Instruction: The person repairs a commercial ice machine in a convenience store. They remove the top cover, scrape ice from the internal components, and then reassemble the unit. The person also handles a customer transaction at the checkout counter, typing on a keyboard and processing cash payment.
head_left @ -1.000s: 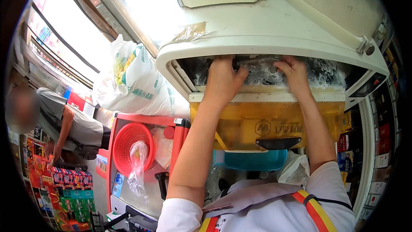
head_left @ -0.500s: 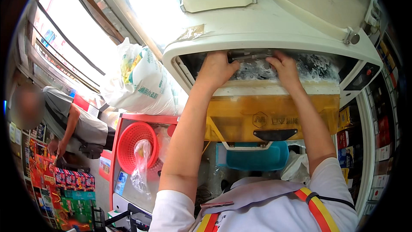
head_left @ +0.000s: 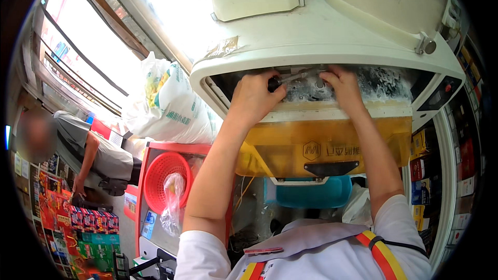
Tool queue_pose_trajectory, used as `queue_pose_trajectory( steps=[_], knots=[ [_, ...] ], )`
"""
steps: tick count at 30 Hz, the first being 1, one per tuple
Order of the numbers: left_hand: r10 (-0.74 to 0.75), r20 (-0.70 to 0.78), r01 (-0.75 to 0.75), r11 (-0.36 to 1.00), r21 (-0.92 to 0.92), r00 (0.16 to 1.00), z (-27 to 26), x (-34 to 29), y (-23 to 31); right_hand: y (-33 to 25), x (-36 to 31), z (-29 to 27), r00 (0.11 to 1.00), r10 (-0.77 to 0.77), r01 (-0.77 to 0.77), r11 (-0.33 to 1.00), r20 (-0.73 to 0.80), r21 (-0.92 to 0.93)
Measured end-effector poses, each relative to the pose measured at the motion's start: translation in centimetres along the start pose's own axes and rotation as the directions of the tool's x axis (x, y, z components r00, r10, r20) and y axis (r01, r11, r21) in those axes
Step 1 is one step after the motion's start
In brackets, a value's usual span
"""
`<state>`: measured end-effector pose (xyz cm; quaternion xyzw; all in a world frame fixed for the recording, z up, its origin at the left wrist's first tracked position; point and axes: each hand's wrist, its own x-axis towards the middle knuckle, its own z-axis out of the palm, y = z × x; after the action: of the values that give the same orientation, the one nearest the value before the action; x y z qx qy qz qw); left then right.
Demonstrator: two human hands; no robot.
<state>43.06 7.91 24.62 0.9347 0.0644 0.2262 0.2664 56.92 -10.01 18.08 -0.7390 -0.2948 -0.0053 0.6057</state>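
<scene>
Both my hands reach into the opening of a large cream-white machine [head_left: 290, 33]. In my left hand [head_left: 253, 96] is a black-handled screwdriver [head_left: 275, 82], its metal shaft slanting toward the right. My right hand [head_left: 343, 85] is beside the shaft's far end, thumb and forefinger bent close together; what they hold, if anything, is hidden. Metal parts [head_left: 319, 84] inside are smeared with white residue. Below the opening hangs an amber see-through flap [head_left: 282, 150] with a black handle [head_left: 332, 168].
A teal tub [head_left: 314, 192] sits under the flap. Left of me, a red-edged counter holds a red basket [head_left: 155, 179] with a plastic bag [head_left: 174, 202]. A stuffed white bag [head_left: 176, 106] stands behind it. Another person [head_left: 78, 145] is farther left, near stacked packages [head_left: 93, 220].
My left hand has drawn slightly left and down, so the screwdriver's black handle now shows. The right hand stays almost in place. The other person's arm has lowered a little.
</scene>
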Motion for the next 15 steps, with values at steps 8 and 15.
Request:
queue_pose_trajectory(
  steps=[8,15],
  knots=[
    [-0.031,-0.017,0.032,0.999,0.044,0.999,0.0,0.9,0.6,0.0,-0.1,-0.2,0.998,-0.058,0.054,0.978,-0.013,-0.199],
    [-0.004,-0.023,0.004,1.000,0.016,1.000,0.0,1.8,-0.4,0.5,0.2,0.3,0.993,-0.107,0.105,0.994,-0.053,-0.025]
  ],
)
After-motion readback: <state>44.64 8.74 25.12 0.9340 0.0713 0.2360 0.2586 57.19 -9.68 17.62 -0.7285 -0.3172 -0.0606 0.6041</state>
